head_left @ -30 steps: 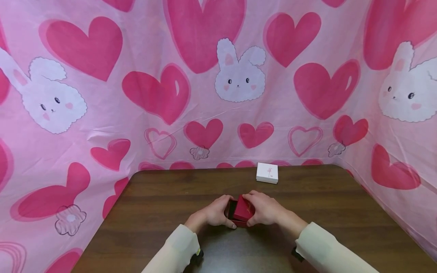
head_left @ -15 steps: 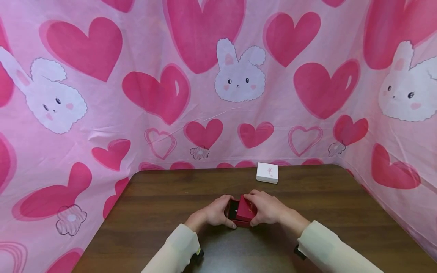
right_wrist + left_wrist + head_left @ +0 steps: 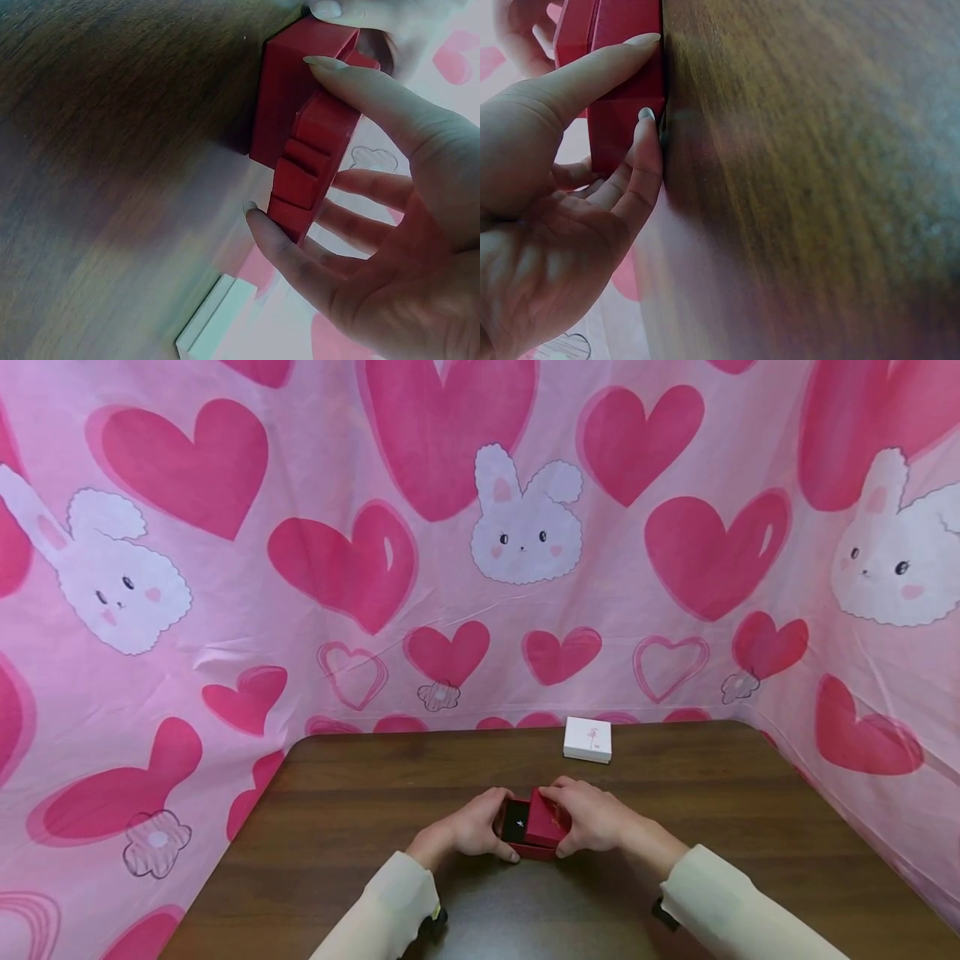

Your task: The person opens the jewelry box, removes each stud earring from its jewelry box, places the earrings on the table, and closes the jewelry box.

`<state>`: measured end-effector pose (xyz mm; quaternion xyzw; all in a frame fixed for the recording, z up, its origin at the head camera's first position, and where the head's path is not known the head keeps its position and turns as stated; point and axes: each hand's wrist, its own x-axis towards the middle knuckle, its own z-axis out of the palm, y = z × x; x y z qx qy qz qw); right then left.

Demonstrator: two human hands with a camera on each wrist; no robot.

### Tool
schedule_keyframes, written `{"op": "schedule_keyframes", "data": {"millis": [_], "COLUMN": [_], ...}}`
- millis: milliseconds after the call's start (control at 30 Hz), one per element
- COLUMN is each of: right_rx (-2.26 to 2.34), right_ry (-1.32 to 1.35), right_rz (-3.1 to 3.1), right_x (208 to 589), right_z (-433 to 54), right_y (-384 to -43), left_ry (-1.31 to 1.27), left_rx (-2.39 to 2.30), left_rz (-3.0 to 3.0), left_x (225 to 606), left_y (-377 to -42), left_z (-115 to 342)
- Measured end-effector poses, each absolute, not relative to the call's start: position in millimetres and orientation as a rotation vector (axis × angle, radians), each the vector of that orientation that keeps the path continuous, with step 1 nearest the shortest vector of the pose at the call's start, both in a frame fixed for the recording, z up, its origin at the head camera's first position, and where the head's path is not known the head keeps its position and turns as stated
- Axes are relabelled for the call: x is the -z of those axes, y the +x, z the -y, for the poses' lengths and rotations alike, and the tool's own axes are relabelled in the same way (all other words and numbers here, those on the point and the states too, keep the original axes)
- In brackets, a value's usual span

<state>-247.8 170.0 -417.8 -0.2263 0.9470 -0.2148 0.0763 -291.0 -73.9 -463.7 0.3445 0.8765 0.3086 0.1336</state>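
Observation:
A small red jewelry box (image 3: 534,852) stands at the table's middle, its black insert (image 3: 514,823) with a tiny silvery piece showing on the left side. Its red lid (image 3: 546,818) lies askew across the right part of the base. My left hand (image 3: 474,825) grips the base, thumb along the near wall and fingers round the left side, as the left wrist view shows. With the thumb on one edge and fingers on the opposite one, my right hand (image 3: 588,816) holds the lid. A ribbon bow (image 3: 298,178) decorates the lid's side. The insert's right part is hidden under the lid.
A white box (image 3: 587,740) with a small pink print sits near the far table edge, beyond my right hand. Dark wood tabletop (image 3: 360,827) spreads around the hands. Pink heart-and-rabbit cloth (image 3: 480,677) hangs behind and along both sides.
My right hand has slid the lid to the right, baring more of the black insert and the silvery piece. The left hand and base have stayed put.

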Motion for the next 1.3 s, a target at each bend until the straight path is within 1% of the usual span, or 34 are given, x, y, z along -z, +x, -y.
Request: {"op": "schedule_keyframes", "data": {"millis": [533,800,1000,1200,1300], "right_rx": [0.664,0.649,0.652,0.654,0.653], "right_ry": [-0.647,-0.619,-0.630,-0.618,-0.597], "right_rz": [-2.844,-2.866,-2.873,-2.862,-2.860], "right_x": [420.6,418.8,418.4,417.1,416.3], "right_z": [-181.9,-187.0,-192.3,-193.1,-192.4], "right_y": [-250.1,-252.6,-255.4,-256.3,-255.2], "left_ry": [0.888,0.939,0.891,0.922,0.972], "left_rx": [-0.929,-0.935,-0.941,-0.931,-0.929], "left_rz": [-2.528,-2.517,-2.513,-2.514,-2.521], "left_x": [460.9,459.4,459.3,460.3,469.5], "left_y": [-285.8,-286.8,-286.3,-288.5,-294.2], "left_z": [71.7,72.7,72.2,73.0,74.4]}}
